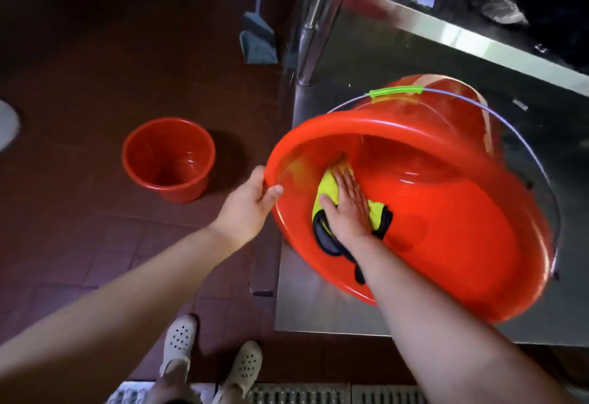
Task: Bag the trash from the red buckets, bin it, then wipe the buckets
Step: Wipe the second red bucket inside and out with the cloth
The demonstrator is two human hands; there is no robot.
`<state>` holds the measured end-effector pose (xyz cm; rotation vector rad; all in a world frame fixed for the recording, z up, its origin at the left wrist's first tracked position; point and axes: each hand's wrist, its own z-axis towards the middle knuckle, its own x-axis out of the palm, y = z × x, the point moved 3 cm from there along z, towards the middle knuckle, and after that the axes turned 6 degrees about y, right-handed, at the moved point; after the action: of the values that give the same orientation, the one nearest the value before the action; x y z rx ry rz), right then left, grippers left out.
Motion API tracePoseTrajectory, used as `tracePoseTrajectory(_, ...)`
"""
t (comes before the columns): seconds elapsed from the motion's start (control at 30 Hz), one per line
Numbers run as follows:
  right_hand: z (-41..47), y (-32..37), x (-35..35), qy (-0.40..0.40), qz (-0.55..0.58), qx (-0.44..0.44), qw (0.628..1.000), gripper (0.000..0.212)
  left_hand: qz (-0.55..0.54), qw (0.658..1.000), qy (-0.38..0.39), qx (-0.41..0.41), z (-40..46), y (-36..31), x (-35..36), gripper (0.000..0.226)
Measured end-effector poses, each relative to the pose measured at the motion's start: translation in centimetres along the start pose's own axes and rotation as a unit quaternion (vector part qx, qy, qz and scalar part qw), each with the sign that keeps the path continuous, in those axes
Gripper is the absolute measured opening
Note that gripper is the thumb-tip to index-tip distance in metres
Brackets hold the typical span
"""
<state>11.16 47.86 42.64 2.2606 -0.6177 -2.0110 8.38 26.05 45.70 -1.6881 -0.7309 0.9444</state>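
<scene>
At the far left we see a small round red plastic bucket standing upright on the dark reddish tiled floor, well apart from our hands, its inside bare and glossy. Behind it, further back, a grey-blue broom head leans near the legs of the table.

Moving right, our left hand grips the near-left rim of a large round red plastic bucket. The thumb hooks over the lip onto the inner side while the other fingers curl round the outside of the rim, so the rim sits pinched between them.

The large bucket is tipped on its side on the stainless steel table, mouth turned toward us. Its thin wire handle with a green plastic grip arcs over the upper side.

Inside the bucket, our right hand lies flat, fingers straight and close together, pressing a yellow cloth with black trim against the inner wall on the left side. The cloth lies directly under the palm and fingers; yellow fabric shows beyond the fingertips and on both sides of the hand, and the black edge bunches up by the wrist. The thumb spreads out to the left over the yellow part.

Below, at the bottom edge, we see our pale perforated clogs on the floor next to a metal drain grate.
</scene>
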Motion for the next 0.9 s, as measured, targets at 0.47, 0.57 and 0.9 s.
tracePoseTrajectory(0.47,5.8,-3.8,-0.4,0.021,-0.122,0.101,0.987,0.065,-0.192,0.977,0.042,-0.086,-0.9,3.7,4.2,0.024)
tracePoseTrajectory(0.57,2.5,-1.1,0.7,0.001,-0.100,0.083,0.992,0.065,-0.228,0.970,0.017,-0.080,-1.1,4.5,5.0,0.026)
tracePoseTrajectory(0.9,-6.6,4.5,3.5,0.032,-0.052,-0.037,0.997,0.069,-0.144,0.986,-0.071,-0.039,-1.3,3.9,3.5,0.018)
